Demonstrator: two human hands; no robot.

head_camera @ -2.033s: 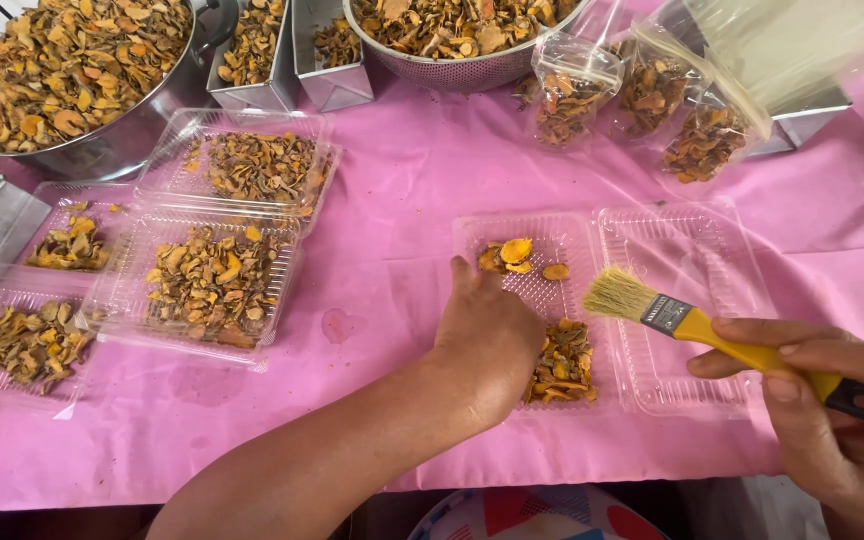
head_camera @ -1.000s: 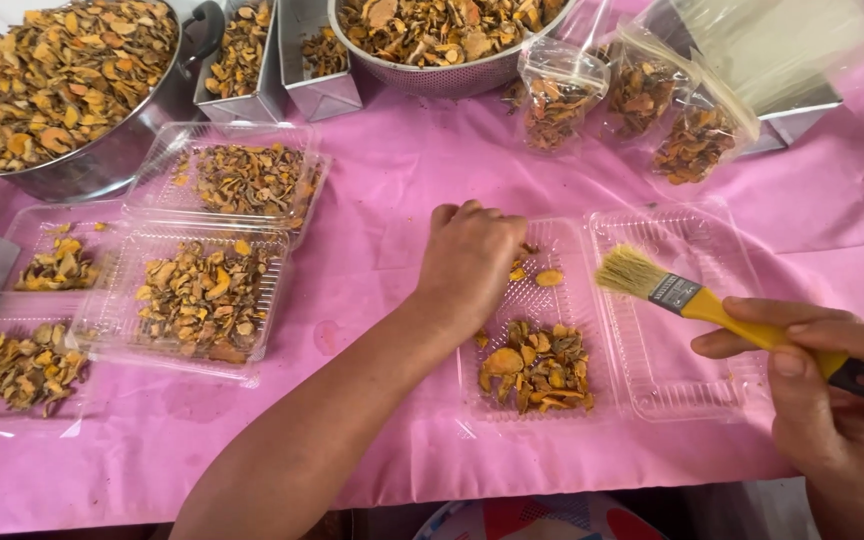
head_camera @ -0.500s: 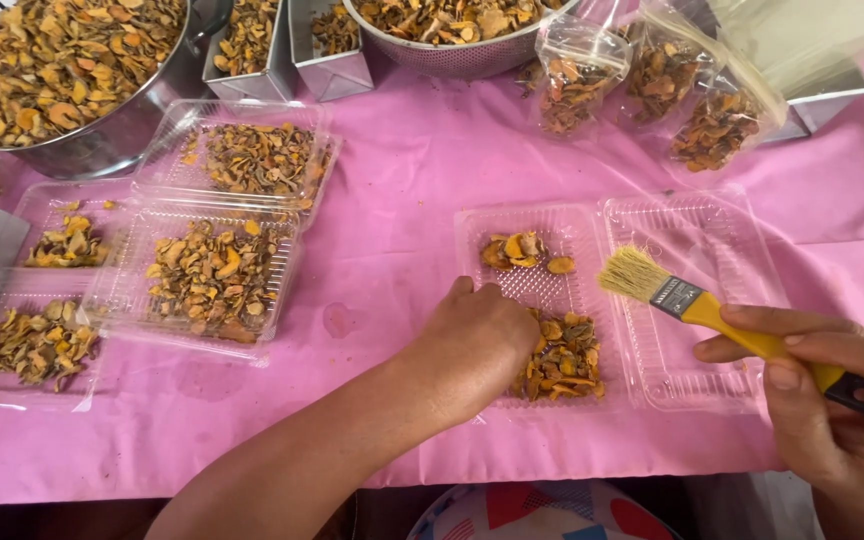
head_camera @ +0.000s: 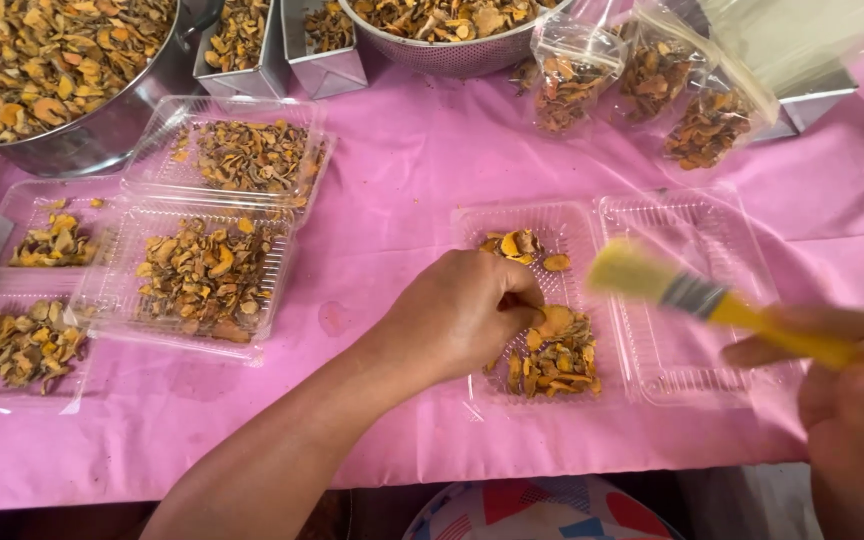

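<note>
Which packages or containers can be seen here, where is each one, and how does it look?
Open clear hinged box: centre-right, orange-brown dried slices in its left half, left hand in them.
Clear filled boxes: left, same slices.
Clear bags: top right, filled.
Metal bowls: top, heaped.
Right hand: holds yellow brush.

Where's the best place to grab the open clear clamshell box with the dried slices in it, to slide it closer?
Probably the near rim of the clamshell box, pinched from the table-edge side. That edge is bare, the dried slices sit inside it, and the hinged lid lies open flat to the right. The left hand is over the tray; the right hand holds the brush.
</note>
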